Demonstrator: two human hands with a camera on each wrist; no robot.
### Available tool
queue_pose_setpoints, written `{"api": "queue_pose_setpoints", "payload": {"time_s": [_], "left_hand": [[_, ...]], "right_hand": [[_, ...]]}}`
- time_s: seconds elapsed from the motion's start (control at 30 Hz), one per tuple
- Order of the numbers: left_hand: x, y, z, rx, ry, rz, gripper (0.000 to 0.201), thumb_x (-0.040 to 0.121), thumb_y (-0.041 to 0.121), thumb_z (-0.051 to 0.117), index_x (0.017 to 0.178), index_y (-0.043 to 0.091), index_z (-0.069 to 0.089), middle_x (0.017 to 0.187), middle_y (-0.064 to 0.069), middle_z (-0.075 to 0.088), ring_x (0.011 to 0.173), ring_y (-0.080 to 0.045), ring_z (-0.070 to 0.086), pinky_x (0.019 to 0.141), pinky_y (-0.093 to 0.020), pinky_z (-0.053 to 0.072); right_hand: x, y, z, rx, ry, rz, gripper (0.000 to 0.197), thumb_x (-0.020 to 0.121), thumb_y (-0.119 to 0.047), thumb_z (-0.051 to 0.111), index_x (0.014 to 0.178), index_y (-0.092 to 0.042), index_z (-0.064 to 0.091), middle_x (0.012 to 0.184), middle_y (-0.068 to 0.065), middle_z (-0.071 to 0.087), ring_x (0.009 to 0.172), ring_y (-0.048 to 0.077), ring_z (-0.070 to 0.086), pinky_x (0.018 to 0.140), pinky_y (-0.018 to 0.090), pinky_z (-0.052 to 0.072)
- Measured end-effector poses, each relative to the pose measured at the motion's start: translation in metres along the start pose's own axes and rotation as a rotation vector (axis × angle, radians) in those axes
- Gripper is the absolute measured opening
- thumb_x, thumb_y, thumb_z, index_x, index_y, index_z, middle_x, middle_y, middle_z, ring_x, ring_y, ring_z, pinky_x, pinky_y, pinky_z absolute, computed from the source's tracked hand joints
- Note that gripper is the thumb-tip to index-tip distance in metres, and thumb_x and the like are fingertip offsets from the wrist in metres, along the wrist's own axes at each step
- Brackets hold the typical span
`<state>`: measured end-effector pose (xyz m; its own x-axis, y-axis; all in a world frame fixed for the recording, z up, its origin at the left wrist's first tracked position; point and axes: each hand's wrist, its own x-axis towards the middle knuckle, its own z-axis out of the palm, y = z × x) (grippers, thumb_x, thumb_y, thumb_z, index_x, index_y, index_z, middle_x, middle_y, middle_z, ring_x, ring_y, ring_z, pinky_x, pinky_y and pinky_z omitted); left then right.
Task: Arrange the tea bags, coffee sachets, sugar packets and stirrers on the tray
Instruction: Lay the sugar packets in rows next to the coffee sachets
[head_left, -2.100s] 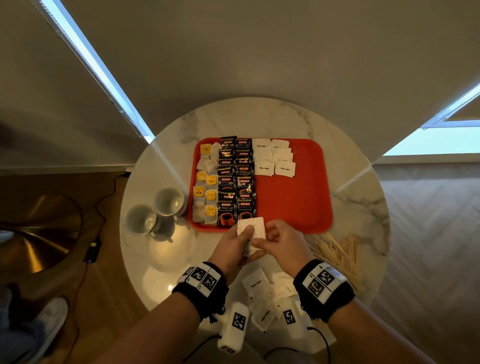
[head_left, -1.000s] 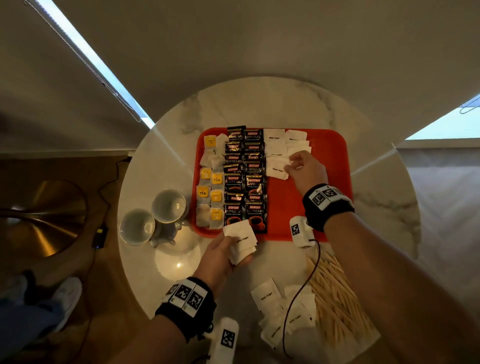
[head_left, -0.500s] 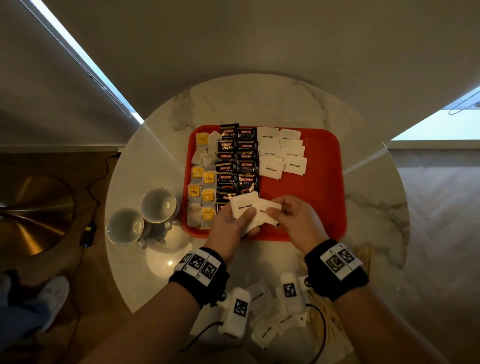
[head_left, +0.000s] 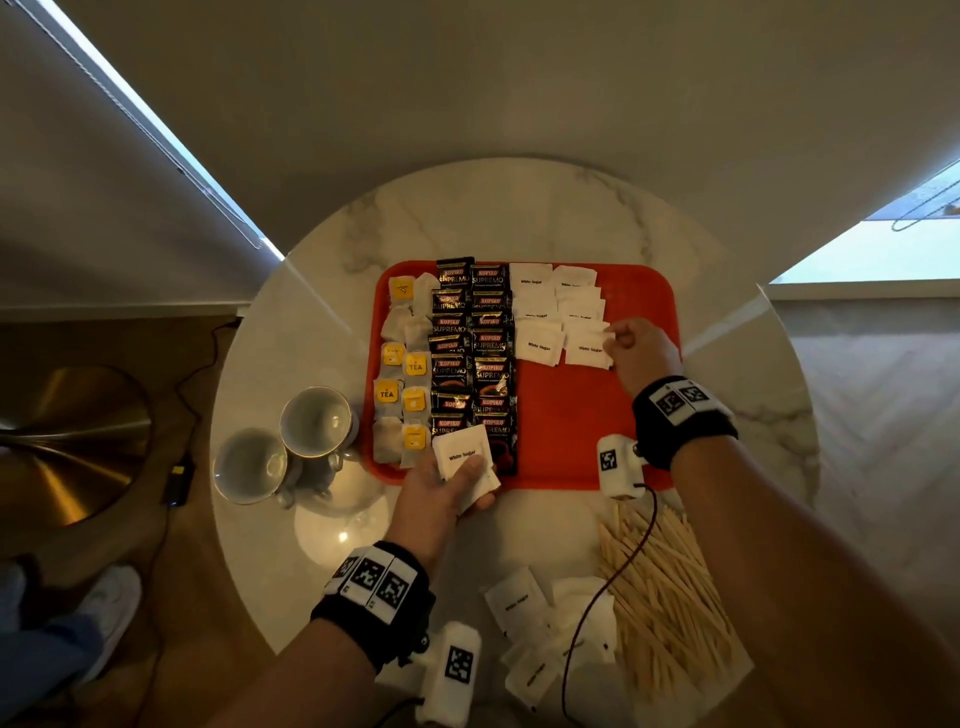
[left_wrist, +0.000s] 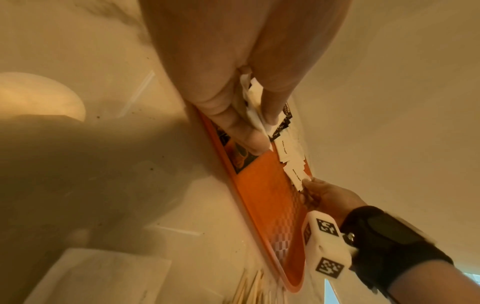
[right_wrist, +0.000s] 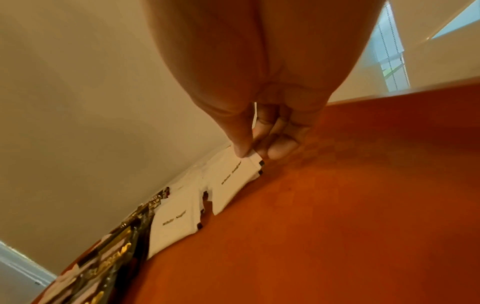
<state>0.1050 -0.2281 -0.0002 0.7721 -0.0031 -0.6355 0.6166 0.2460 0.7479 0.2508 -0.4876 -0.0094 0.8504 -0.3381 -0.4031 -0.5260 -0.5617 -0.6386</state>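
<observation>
A red tray (head_left: 576, 415) on the round marble table holds columns of tea bags (head_left: 402, 374), black coffee sachets (head_left: 472, 353) and white sugar packets (head_left: 558, 317). My left hand (head_left: 447, 488) grips a small stack of sugar packets (head_left: 464, 457) at the tray's near edge; the left wrist view shows the stack (left_wrist: 253, 115) between thumb and fingers. My right hand (head_left: 634, 345) pinches the corner of one sugar packet (head_left: 589, 351) lying in the right sugar column; the right wrist view shows that packet (right_wrist: 233, 174) flat on the tray. Wooden stirrers (head_left: 660, 587) lie on the table near right.
Two empty cups (head_left: 291, 441) stand left of the tray. Loose sugar packets (head_left: 540, 623) lie on the table near me, beside the stirrers. The tray's right half (head_left: 582, 447) is bare red. A cable (head_left: 613, 587) runs from my right wrist over the stirrers.
My right hand took a packet from the stack in my left hand and carried it up to the right sugar column. My left hand drew back to the tray's near edge.
</observation>
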Motion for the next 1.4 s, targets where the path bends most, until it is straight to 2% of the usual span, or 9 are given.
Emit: {"api": "queue_pose_setpoints", "payload": {"time_s": [0.23, 0.37, 0.53, 0.63, 0.77, 0.9, 1.13, 1.33, 1.4], "left_hand": [[0.005, 0.002, 0.003, -0.124, 0.003, -0.126, 0.03, 0.098, 0.002, 0.054, 0.12, 0.018, 0.065, 0.12, -0.013, 0.07, 0.111, -0.031, 0.068, 0.081, -0.039, 0.061], [0.008, 0.006, 0.012, -0.058, -0.065, -0.07, 0.029, 0.099, 0.006, 0.059, 0.124, 0.02, 0.064, 0.119, -0.01, 0.072, 0.11, -0.027, 0.07, 0.081, -0.034, 0.06], [0.01, 0.008, 0.021, 0.057, -0.133, -0.034, 0.034, 0.093, 0.012, 0.07, 0.126, 0.011, 0.062, 0.115, -0.014, 0.073, 0.106, -0.028, 0.071, 0.087, -0.042, 0.059], [0.009, 0.009, 0.02, 0.04, -0.106, -0.046, 0.034, 0.09, 0.011, 0.074, 0.121, 0.006, 0.062, 0.115, -0.019, 0.072, 0.097, -0.027, 0.073, 0.081, -0.038, 0.061], [0.008, 0.009, 0.013, -0.034, -0.061, -0.052, 0.026, 0.092, 0.007, 0.07, 0.116, 0.008, 0.06, 0.11, -0.015, 0.072, 0.087, -0.023, 0.072, 0.072, -0.028, 0.062], [0.004, 0.008, 0.006, -0.043, -0.052, -0.044, 0.024, 0.094, 0.006, 0.067, 0.116, 0.006, 0.06, 0.104, -0.014, 0.074, 0.081, -0.023, 0.072, 0.073, -0.029, 0.062], [0.0, 0.006, -0.002, -0.03, 0.0, -0.051, 0.027, 0.093, 0.009, 0.069, 0.118, 0.007, 0.059, 0.109, -0.015, 0.074, 0.089, -0.025, 0.074, 0.078, -0.035, 0.062], [-0.004, 0.004, 0.0, -0.048, -0.003, -0.07, 0.022, 0.094, 0.006, 0.067, 0.114, 0.01, 0.06, 0.106, -0.011, 0.075, 0.089, -0.025, 0.074, 0.079, -0.035, 0.062], [-0.006, 0.004, 0.001, -0.045, -0.008, -0.068, 0.021, 0.094, 0.005, 0.067, 0.113, 0.011, 0.06, 0.102, -0.008, 0.076, 0.088, -0.025, 0.074, 0.078, -0.034, 0.062]], "right_hand": [[-0.023, -0.006, 0.003, -0.073, 0.108, -0.056, 0.028, 0.091, -0.034, 0.072, 0.115, -0.025, 0.061, 0.109, -0.006, 0.062, 0.091, 0.01, 0.061, 0.071, 0.021, 0.046], [-0.089, -0.015, 0.011, 0.077, -0.156, -0.129, 0.014, 0.092, -0.04, 0.07, 0.1, -0.029, 0.068, 0.1, -0.015, 0.068, 0.09, -0.002, 0.062, 0.071, 0.014, 0.044], [-0.13, -0.011, 0.035, 0.103, -0.402, -0.13, 0.008, 0.095, -0.036, 0.068, 0.094, -0.028, 0.069, 0.09, -0.007, 0.073, 0.082, 0.009, 0.069, 0.077, 0.035, 0.059], [-0.128, -0.008, 0.038, 0.17, -0.383, -0.091, 0.005, 0.097, -0.029, 0.066, 0.094, -0.025, 0.069, 0.089, -0.002, 0.073, 0.081, 0.015, 0.071, 0.077, 0.039, 0.06], [-0.109, -0.01, 0.028, 0.167, -0.262, -0.049, 0.011, 0.099, -0.03, 0.062, 0.091, -0.024, 0.065, 0.084, -0.001, 0.072, 0.07, 0.009, 0.066, 0.065, 0.027, 0.05], [-0.084, -0.012, 0.021, 0.249, -0.245, -0.037, 0.016, 0.097, -0.023, 0.066, 0.088, -0.011, 0.066, 0.081, 0.006, 0.072, 0.067, 0.014, 0.066, 0.075, 0.036, 0.057], [-0.046, -0.011, 0.027, 0.324, -0.198, 0.051, 0.02, 0.097, -0.013, 0.066, 0.116, -0.006, 0.062, 0.096, 0.007, 0.07, 0.077, 0.018, 0.069, 0.079, 0.034, 0.06], [-0.03, -0.014, 0.038, 0.218, -0.155, 0.015, 0.012, 0.096, -0.016, 0.068, 0.105, -0.018, 0.061, 0.1, 0.005, 0.071, 0.079, 0.015, 0.067, 0.069, 0.023, 0.056], [-0.025, -0.015, 0.043, 0.158, -0.147, -0.007, 0.014, 0.094, -0.019, 0.069, 0.107, -0.019, 0.062, 0.104, 0.006, 0.071, 0.086, 0.019, 0.07, 0.076, 0.03, 0.059]]}}
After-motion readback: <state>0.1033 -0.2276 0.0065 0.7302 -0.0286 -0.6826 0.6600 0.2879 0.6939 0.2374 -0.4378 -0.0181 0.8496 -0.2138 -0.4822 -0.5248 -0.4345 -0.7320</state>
